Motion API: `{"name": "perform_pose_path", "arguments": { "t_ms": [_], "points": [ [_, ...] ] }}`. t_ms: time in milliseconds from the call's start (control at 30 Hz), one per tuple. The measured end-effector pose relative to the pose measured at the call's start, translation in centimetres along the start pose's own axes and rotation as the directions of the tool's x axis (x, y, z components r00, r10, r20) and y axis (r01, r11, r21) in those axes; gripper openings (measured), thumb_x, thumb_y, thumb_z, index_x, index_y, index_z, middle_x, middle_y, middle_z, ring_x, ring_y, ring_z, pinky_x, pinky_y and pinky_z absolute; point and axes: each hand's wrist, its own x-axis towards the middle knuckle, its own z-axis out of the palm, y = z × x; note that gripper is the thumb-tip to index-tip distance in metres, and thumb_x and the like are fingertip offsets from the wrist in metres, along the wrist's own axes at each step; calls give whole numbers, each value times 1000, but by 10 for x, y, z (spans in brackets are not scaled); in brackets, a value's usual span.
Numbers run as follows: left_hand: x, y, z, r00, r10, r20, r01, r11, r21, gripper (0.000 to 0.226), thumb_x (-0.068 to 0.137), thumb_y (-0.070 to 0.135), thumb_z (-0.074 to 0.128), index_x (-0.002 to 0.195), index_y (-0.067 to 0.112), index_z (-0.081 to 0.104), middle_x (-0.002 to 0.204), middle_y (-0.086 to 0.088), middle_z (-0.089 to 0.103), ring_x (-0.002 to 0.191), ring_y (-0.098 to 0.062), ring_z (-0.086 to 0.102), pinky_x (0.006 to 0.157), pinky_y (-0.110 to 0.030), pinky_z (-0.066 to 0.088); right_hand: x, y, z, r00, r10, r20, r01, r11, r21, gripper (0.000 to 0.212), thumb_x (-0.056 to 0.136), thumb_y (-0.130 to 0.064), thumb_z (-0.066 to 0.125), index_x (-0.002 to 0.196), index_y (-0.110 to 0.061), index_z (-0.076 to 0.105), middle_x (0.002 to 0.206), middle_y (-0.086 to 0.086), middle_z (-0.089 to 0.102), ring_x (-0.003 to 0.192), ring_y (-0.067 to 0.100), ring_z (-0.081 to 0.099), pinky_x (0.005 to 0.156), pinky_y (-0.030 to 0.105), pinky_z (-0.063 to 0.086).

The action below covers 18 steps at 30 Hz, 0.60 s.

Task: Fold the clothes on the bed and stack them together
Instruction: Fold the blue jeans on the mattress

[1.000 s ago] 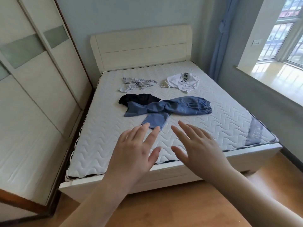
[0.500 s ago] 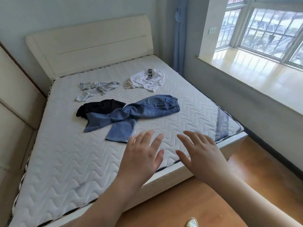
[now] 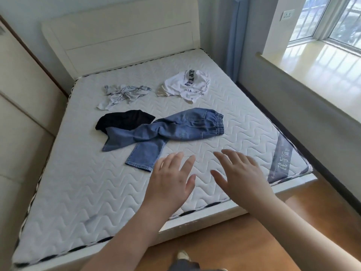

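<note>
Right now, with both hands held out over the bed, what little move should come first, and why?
Probably reach the left hand forward to the near leg of the blue jeans. Both it and the right hand are open and hold nothing, and the jeans lie nearest, crumpled, one leg draped over the black garment.

The jeans (image 3: pixel 168 132) are lying over the near edge of the black garment (image 3: pixel 125 121), hiding part of it, and one leg is crossing over the other. The left hand (image 3: pixel 172 180) is covering a strip of mattress (image 3: pixel 78 182) beside the hem. The lettering on the white shirt (image 3: pixel 187 85) is folding out of sight in places. The grey garment (image 3: pixel 123 94) is bunching too tightly to tell its kind. Both forearms are running off the bottom edge. The wardrobe (image 3: pixel 23 114) and window (image 3: pixel 332 20) are being cut off by the edges.
</note>
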Motion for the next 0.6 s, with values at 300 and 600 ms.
{"name": "perform_pose_path", "arguments": {
  "t_ms": [300, 600],
  "points": [
    [63, -57, 43, 994, -107, -26, 108, 993, 49, 55, 94, 45, 35, 134, 17, 59, 135, -15, 57, 128, -33, 52, 106, -51, 43, 103, -12, 40, 988, -108, 106, 109, 994, 2, 59, 96, -51, 45, 146, -21, 40, 143, 1, 49, 129, 23, 47, 107, 36, 34],
    [161, -74, 85, 999, -26, -27, 25, 999, -20, 55, 93, 43, 37, 137, 16, 57, 142, -15, 52, 134, -33, 47, 108, -50, 40, 165, 40, 64, 987, -3, 162, 7, 1000, -26, 54, 92, -43, 59, 139, -17, 53, 140, 6, 54, 127, 27, 52, 103, 41, 41]
  ]
}}
